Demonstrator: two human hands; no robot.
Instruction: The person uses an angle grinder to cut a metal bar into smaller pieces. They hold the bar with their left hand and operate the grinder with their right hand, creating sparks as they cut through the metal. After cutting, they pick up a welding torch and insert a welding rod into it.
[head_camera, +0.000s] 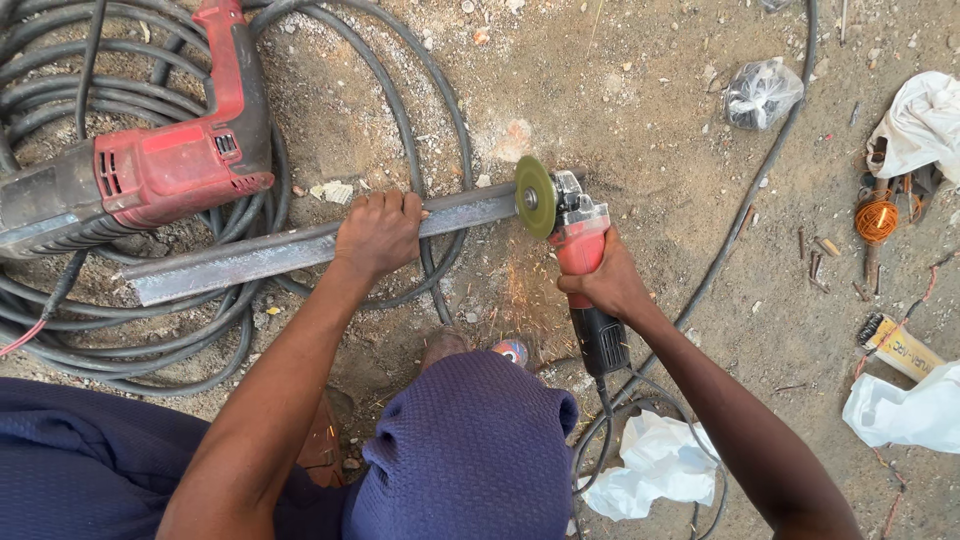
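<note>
A long grey steel angle bar lies across the dirt ground over coiled black cable. My left hand presses down on the bar near its right part. My right hand grips the body of a red and black angle grinder. Its yellow-green cutting disc meets the right end of the bar, and orange sparks fly downward from the cut. My knee in blue cloth is below, with a sandalled foot next to the sparks.
A red rotary hammer drill rests on the black cable coils at left. The grinder's cord runs up to the right. White rags, a plastic bag, an orange wire spool and a small box lie scattered at right.
</note>
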